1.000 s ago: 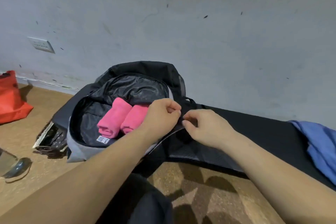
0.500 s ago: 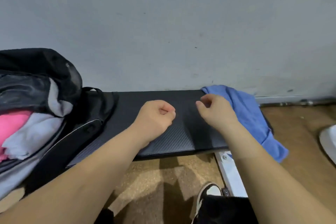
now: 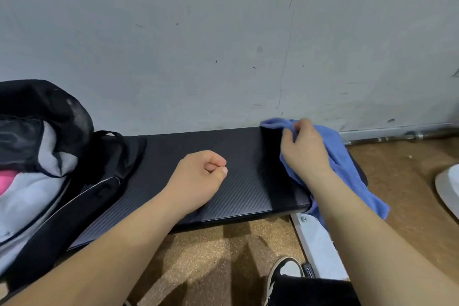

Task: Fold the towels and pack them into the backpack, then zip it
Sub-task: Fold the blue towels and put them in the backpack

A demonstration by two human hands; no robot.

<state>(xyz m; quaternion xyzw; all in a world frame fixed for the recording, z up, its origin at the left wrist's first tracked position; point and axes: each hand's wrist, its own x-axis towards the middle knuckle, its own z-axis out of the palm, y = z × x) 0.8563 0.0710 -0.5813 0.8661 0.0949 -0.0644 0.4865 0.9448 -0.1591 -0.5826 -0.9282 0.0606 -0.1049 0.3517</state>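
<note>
- Left grip (image 3: pixel 198 176) and right grip (image 3: pixel 305 154) are bare, and so are both forearms.
- Black-and-white sneaker (image 3: pixel 285 269) with a pale toe panel.
- Black trouser fabric (image 3: pixel 313 292) over the leg.

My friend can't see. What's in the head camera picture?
The right hand grips a blue towel at the end of a black bench. The left hand, curled and empty, is over the bench beside an open backpack.

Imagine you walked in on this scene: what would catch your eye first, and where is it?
The blue towel, bright against the right end of the black bench, draws the eye, with the right hand gripping its upper edge. At the left edge the open backpack shows a patch of pink towel, and the left hand is curled and empty over the bench's middle.
</note>
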